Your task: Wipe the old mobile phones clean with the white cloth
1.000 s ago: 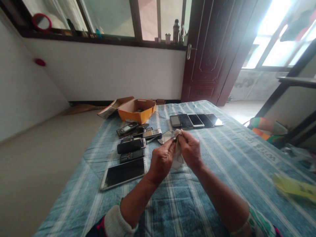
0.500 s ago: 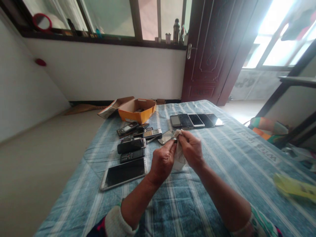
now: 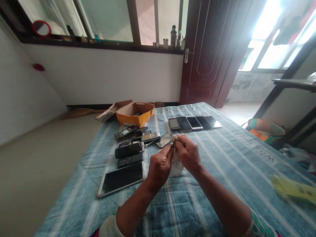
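My left hand (image 3: 158, 167) and my right hand (image 3: 189, 153) meet over the bed, fingers pinched together. The right one grips a crumpled white cloth (image 3: 176, 165), which hangs down between them. My left fingers are closed at the cloth's edge on something small, mostly hidden. Just beyond the fingertips lies a silver phone (image 3: 164, 140), partly covered. To the left are several old phones, among them a keypad phone (image 3: 151, 136), a black phone (image 3: 128, 150) and a dark keypad phone (image 3: 130, 160). Nearer me rests a large white-framed phone (image 3: 122, 179) with a dark screen.
An orange cardboard box (image 3: 135, 115) stands with its lid open at the far left of the striped bedcover (image 3: 217, 171). Beyond my right hand several flat phones (image 3: 194, 123) lie in a row. A yellow plastic wrapper (image 3: 293, 189) is on the right.
The view has shifted slightly, so everything sits a little lower and farther left. Both hands stay together at the cloth; a small dark bit visible between the fingers before is now largely hidden.
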Demonstrator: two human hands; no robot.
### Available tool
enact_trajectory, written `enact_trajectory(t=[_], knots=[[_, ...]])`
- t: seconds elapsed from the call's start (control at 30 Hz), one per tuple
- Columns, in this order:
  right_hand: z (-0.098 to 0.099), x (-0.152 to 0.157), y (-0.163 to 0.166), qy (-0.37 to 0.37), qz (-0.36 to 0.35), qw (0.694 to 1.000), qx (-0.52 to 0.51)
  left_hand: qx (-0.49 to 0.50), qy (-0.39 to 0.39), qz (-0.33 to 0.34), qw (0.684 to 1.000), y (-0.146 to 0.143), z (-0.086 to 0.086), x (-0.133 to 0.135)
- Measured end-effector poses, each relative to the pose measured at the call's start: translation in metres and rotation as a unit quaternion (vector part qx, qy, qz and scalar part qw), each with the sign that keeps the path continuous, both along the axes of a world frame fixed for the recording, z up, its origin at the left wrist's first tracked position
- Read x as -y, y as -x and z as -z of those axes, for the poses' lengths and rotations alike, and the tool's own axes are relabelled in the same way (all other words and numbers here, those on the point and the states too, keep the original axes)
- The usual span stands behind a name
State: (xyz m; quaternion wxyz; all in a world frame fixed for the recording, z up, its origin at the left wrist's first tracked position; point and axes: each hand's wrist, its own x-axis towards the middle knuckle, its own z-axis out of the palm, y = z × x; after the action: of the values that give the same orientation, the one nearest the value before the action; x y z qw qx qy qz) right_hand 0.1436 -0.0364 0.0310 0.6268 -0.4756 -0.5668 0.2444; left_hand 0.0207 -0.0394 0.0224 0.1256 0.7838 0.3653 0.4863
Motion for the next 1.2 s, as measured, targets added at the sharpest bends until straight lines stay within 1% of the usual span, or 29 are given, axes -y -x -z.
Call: enact_trajectory(t=[0.1, 0.13, 0.2, 0.3, 0.37, 0.43, 0.53, 0.6, 0.63, 0.7, 0.77, 0.8, 0.87, 1.0, 1.13, 1.2], knots=[[0.0024, -0.0027, -0.0025, 0.074, -0.034, 0.993, -0.085, 0.000, 0.008, 0.000, 1.000, 0.0004, 0.0000, 0.0004], [0.0033, -0.0031, -0.0029, 0.087, -0.037, 0.990, -0.100, 0.000, 0.012, 0.001, 1.000, 0.0004, -0.0001, 0.0005], [0.0041, -0.0023, -0.0024, 0.068, -0.019, 0.995, -0.075, 0.002, 0.015, -0.001, 1.000, 0.0004, -0.0001, 0.0006], [0.0025, 0.0011, 0.0003, -0.017, 0.022, 0.998, 0.052, 0.007, 0.014, -0.001, 1.000, 0.0008, 0.0000, 0.0002], [0.0005, 0.0023, 0.0008, -0.039, 0.027, 0.995, 0.092, 0.010, 0.011, -0.001, 1.000, 0.0009, 0.0002, -0.0001], [-0.0007, 0.0015, -0.0006, -0.010, 0.019, 0.998, 0.061, 0.010, 0.011, 0.000, 1.000, 0.0005, 0.0005, -0.0002], [-0.0005, -0.0014, -0.0045, 0.064, -0.017, 0.997, -0.036, 0.006, 0.014, 0.001, 1.000, -0.0005, 0.0010, -0.0002], [0.0002, -0.0022, -0.0056, 0.081, -0.030, 0.994, -0.062, 0.003, 0.017, 0.001, 1.000, -0.0008, 0.0012, -0.0002], [0.0004, -0.0020, -0.0055, 0.071, -0.024, 0.996, -0.048, 0.004, 0.017, 0.001, 1.000, -0.0007, 0.0012, -0.0002], [0.0003, -0.0007, -0.0043, 0.026, 0.005, 0.999, 0.020, 0.009, 0.015, 0.000, 1.000, -0.0004, 0.0011, -0.0001], [-0.0004, 0.0006, -0.0032, -0.014, 0.024, 0.996, 0.089, 0.013, 0.015, 0.000, 1.000, -0.0002, 0.0013, -0.0002], [-0.0008, 0.0010, -0.0030, -0.021, 0.026, 0.994, 0.105, 0.014, 0.015, 0.001, 1.000, -0.0003, 0.0015, -0.0002], [-0.0016, 0.0012, -0.0038, -0.004, 0.022, 0.995, 0.093, 0.013, 0.013, 0.004, 1.000, -0.0008, 0.0020, -0.0003], [-0.0019, 0.0006, -0.0061, 0.044, 0.007, 0.998, 0.032, 0.008, 0.006, 0.003, 1.000, -0.0018, 0.0026, -0.0005], [-0.0021, 0.0005, -0.0067, 0.003, -0.009, 0.997, 0.073, 0.011, 0.012, -0.002, 1.000, -0.0008, 0.0024, -0.0004], [-0.0028, 0.0002, -0.0079, 0.000, -0.018, 0.997, 0.074, 0.010, 0.011, -0.001, 1.000, -0.0007, 0.0027, -0.0005]])
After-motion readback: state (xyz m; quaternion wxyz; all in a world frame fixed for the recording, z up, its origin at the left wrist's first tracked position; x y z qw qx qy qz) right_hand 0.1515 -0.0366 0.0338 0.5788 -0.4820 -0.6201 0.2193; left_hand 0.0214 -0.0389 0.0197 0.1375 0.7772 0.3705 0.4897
